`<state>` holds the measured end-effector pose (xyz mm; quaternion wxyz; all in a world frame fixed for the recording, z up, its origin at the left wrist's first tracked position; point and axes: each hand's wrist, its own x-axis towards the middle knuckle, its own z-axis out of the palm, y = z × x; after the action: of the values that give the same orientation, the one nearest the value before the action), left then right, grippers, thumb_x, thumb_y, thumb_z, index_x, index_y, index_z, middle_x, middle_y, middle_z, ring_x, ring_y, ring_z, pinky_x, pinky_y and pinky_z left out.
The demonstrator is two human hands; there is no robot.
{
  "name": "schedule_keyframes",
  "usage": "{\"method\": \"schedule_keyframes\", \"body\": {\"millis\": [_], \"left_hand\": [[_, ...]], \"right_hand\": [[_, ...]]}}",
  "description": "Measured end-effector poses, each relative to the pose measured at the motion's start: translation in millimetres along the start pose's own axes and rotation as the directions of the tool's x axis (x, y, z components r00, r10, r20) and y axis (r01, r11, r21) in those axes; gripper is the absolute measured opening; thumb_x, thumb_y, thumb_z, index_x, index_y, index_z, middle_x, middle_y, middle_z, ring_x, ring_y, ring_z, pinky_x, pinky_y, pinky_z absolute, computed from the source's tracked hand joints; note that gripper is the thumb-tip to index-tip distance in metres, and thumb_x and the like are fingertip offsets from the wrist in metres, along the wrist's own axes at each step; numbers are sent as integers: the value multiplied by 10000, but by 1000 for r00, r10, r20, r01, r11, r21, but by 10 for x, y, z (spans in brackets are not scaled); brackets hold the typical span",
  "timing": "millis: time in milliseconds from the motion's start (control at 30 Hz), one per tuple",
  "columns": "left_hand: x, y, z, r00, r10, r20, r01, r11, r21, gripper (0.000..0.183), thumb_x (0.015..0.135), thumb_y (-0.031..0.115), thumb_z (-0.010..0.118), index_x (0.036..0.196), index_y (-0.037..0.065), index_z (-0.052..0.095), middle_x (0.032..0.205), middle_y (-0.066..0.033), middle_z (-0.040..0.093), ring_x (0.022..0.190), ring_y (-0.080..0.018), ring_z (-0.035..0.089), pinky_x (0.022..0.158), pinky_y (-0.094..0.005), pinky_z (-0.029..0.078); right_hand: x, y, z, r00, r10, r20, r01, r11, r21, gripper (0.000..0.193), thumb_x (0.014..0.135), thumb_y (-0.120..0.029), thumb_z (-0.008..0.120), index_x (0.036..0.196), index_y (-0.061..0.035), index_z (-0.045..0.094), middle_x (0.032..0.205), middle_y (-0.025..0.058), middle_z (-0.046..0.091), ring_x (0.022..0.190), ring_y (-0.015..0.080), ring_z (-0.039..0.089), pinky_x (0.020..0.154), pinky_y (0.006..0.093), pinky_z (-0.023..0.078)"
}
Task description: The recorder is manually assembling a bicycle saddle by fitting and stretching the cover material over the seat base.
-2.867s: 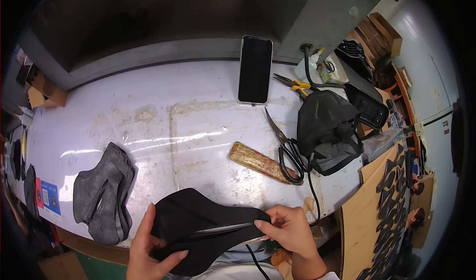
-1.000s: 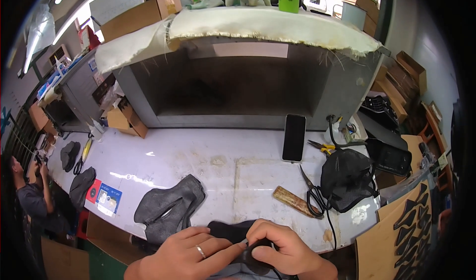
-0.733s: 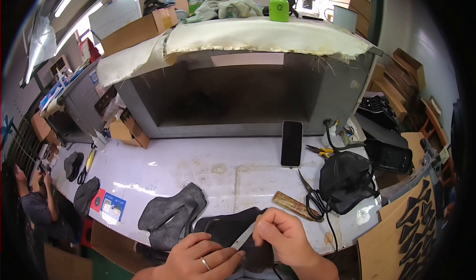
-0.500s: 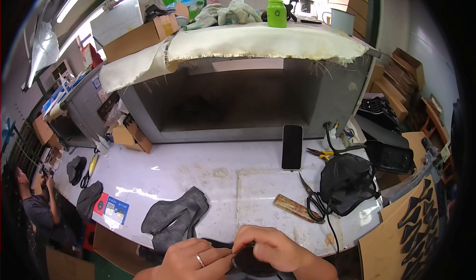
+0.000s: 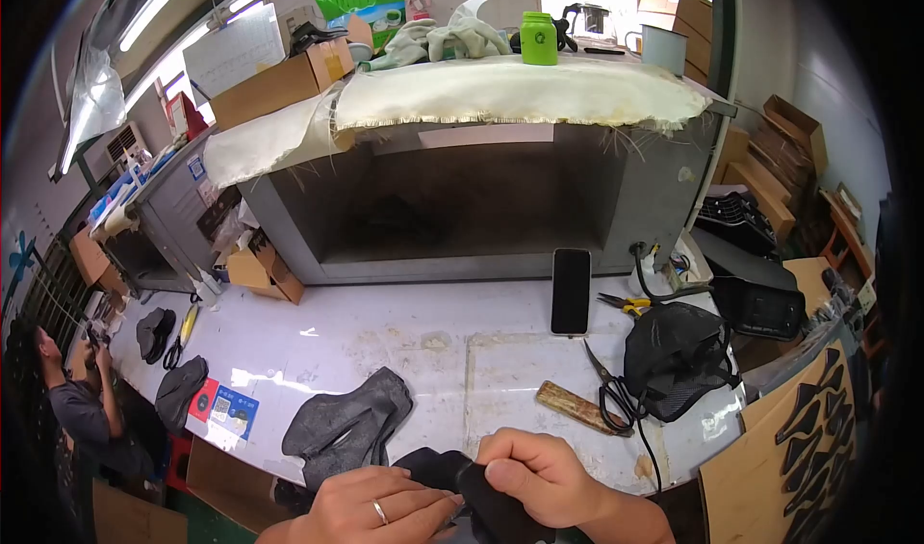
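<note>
At the near edge of the table both hands work on a black, soft-looking piece (image 5: 505, 507), like cloth or thin leather; its kind I cannot make out. My right hand (image 5: 544, 479) pinches its upper edge between thumb and curled fingers. Fingers of my left hand (image 5: 380, 507), which wears a ring, are closed against the piece's left side. Part of the black material shows beyond the fingertips. Just past my left hand lies a dark grey shaped piece (image 5: 356, 417) with a slit-like opening, flat on the table.
Right of centre lie a worn wooden-looking bar (image 5: 576, 407), scissors (image 5: 618, 395), yellow-handled pliers (image 5: 630, 305) and a black mesh bag (image 5: 677, 361). A phone (image 5: 571, 292) leans near the grey open-fronted box (image 5: 385, 272). A co-worker (image 5: 91, 409) stands at the far left.
The black piece has been turned and more of it now shows between my hands. My right thumb has shifted onto its upper part. The whole view has shifted slightly.
</note>
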<state>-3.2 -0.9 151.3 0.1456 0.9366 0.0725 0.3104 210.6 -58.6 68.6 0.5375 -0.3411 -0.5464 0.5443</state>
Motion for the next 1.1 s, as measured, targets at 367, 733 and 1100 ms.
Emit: {"method": "schedule_keyframes", "body": {"millis": [367, 733, 1100], "left_hand": [[-150, -124, -81, 983, -174, 62, 172, 985, 23, 327, 693, 54, 734, 1015, 17, 698, 993, -127, 702, 739, -270, 677, 644, -342, 535], [-87, -167, -21, 944, -330, -13, 325, 920, 217, 461, 647, -8, 701, 1108, 11, 691, 913, -139, 715, 689, -263, 682, 591, -293, 521], [-262, 114, 7, 999, 52, 5, -52, 995, 90, 706, 812, 346, 747, 1365, 7, 467, 1244, -244, 593, 622, -280, 613, 564, -332, 502]], "right_hand": [[185, -188, -296, 981, 188, 42, -185, 857, 480, 357, 1047, -359, 406, 1077, -13, 492, 846, 134, 605, 530, 170, 557, 516, 264, 451], [319, -474, -223, 864, -461, 202, 255, 54, -966, 668, 634, -33, 720, 1276, 46, 553, 964, 137, 585, 748, 295, 604, 667, 354, 517], [330, -166, -490, 756, -639, -145, 402, 627, -667, 359, 694, 17, 775, 1045, -13, 708, 1207, 221, 611, 1042, 284, 627, 867, 332, 492]]}}
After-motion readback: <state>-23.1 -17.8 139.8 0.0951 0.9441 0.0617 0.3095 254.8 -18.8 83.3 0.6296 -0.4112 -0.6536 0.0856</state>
